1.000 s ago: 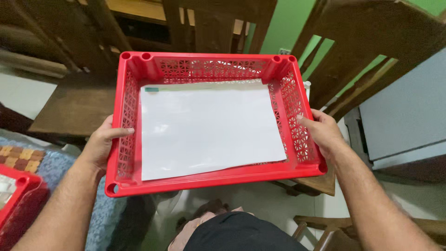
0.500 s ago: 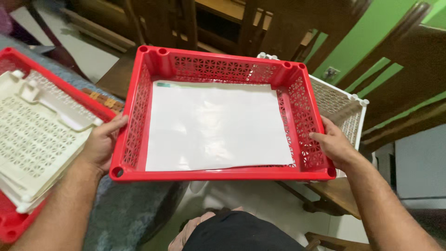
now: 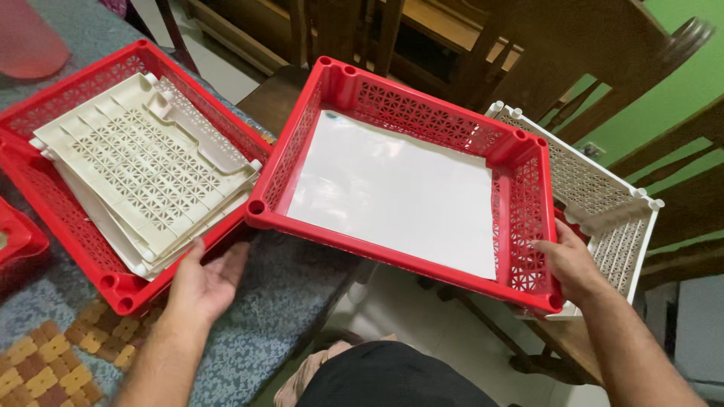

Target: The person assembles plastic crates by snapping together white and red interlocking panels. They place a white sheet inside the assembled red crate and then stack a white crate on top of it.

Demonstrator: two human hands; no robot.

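Note:
My right hand [image 3: 569,265] grips the near right corner of a red lattice tray [image 3: 392,252], which hangs tilted over the table's edge. A white sheet [image 3: 400,188] lies flat inside it. My left hand [image 3: 204,283] is off the tray's side, with spread fingers below its near left corner and next to a second red tray [image 3: 68,218]. That second tray rests on the table and holds stacked cream lattice panels [image 3: 143,166]. The held tray's left corner sits by the second tray's rim.
A white lattice basket [image 3: 603,196] stands on a wooden chair behind the held tray's right side. Dark wooden chairs [image 3: 528,45] crowd the back. The table has a grey-blue cloth [image 3: 279,301], a woven mat [image 3: 45,362], another red tray [image 3: 15,237] and a pink object [image 3: 30,38].
The view and the held tray swung left toward the table. My left hand released the tray's left side and dropped below its corner. The right hand kept its grip.

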